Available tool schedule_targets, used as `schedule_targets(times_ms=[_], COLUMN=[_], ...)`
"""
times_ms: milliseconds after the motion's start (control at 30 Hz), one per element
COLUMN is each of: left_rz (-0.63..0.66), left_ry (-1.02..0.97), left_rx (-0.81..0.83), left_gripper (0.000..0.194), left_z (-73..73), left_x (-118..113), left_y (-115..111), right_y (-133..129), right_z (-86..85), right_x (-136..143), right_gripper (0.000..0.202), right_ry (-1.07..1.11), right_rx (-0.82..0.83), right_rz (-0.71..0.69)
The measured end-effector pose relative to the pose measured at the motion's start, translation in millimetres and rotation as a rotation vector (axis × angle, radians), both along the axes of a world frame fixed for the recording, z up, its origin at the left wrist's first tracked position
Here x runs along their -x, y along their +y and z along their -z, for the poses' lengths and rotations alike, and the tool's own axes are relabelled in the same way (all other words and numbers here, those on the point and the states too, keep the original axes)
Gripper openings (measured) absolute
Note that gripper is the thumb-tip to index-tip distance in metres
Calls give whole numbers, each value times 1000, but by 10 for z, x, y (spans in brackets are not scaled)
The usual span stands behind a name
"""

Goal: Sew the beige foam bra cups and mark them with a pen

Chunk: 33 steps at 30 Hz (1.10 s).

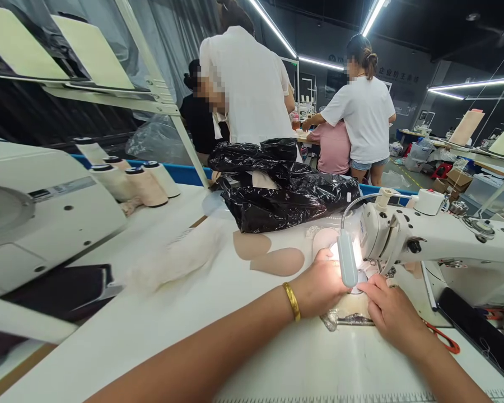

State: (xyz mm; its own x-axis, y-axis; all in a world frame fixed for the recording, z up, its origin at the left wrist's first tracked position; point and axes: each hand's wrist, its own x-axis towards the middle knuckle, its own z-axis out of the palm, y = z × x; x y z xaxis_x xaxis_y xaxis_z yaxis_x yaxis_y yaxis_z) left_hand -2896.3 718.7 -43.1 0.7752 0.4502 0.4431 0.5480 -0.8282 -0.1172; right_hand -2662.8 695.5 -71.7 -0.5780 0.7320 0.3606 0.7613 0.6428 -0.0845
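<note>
Beside the needle area of a white sewing machine (437, 235), my left hand (323, 282) is closed over a pale pink fabric piece (324, 239). A gold bracelet (292, 302) circles that wrist. A grey lamp (346, 260) on a bendable neck covers some of its fingertips and lights the spot brightly. My right hand (388, 305) is across from it, fingers bent and drawn together by the needle plate; what they pinch is too small to make out. Left of the hands lie two beige, teardrop-shaped pads (277, 262), partly overlapping.
A black plastic bag (285, 196) sits behind the pads. Thread cones (145, 187) and another machine (37, 207) stand left. Sheer white fabric (178, 254) lies on the table. Orange-handled scissors (447, 340) and a black phone-like object (479, 330) are right. Several people are beyond.
</note>
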Motion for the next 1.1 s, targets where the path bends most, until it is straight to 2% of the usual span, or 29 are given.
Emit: schedule_targets(times_ms=[100,167,267,367,433,633,767,833,967,1100], left_rz=[10,-37,-195,-381,-418,-272,-93,-49,-131,-235], left_ry=[-29,-25,-66,-135,-121,-21,-84,-100,-83,-217], left_rx=[77,81,52,36,56,146,189,181,126,142], left_gripper=[19,19,19,30,33,22,12,16,21,24], left_z=[-36,-40,-29,-9,12,24,-47,-63,-30,34], left_x=[14,26,79,179,234,149,31,-6,-83,-191], left_y=[39,67,127,189,201,40,-81,-104,-118,-156], right_y=[4,3,0,-2,-4,-6,-5,-8,-12,-7], right_z=[3,7,18,29,31,35,25,13,-3,4], right_x=[0,-4,-11,-12,-10,-1,9,14,16,13], right_gripper=[36,38,41,39,37,38,39,41,42,40], right_ry=[-26,-24,3,7,-10,-33,-32,-30,-2,17], right_rx=[-30,-47,-66,-64,-56,1,25,44,44,3], right_rz=[3,-6,-17,-17,-10,19,41,43,29,16])
